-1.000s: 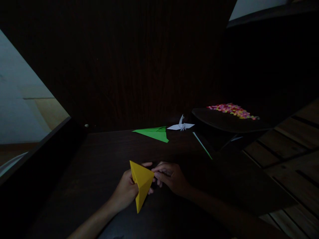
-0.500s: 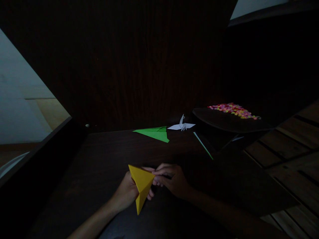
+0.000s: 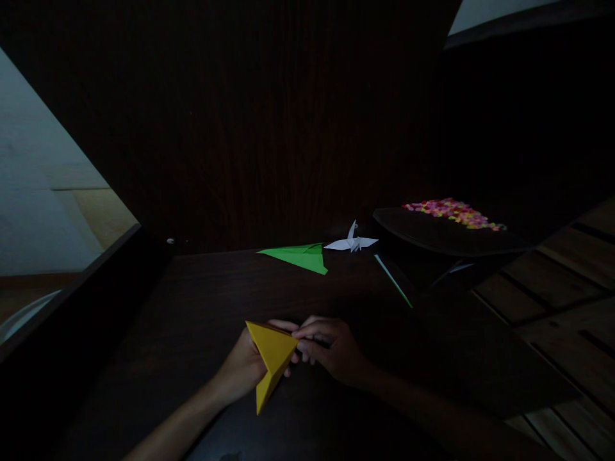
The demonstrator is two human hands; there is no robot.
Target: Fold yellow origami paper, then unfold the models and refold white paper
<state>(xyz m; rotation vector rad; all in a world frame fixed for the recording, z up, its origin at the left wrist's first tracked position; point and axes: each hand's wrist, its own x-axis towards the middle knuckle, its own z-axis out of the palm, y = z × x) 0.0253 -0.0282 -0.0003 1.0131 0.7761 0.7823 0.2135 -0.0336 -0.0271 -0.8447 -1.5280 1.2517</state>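
Note:
A folded yellow paper (image 3: 273, 349), with pointed corners and a crease across it, is held above the dark wooden surface between my hands. My left hand (image 3: 245, 363) grips it from behind and below, most of the fingers hidden by the paper. At its right corner, the thumb and fingers of my right hand (image 3: 331, 346) pinch the tip. Beyond the hands lie a green paper plane (image 3: 300, 257) and, just right of it, a white paper crane (image 3: 352, 243).
A thin white-and-green strip (image 3: 394, 282) lies right of the crane. On a dark rounded shelf (image 3: 413, 234) is a pile of small pink, red and yellow pieces (image 3: 454, 211). A dark upright panel (image 3: 288, 128) stands behind, and a raised side board (image 3: 96, 282) is at left.
The lower point of the yellow paper has swung slightly to the left. Both hands keep their hold on it, and the view has shifted a little.

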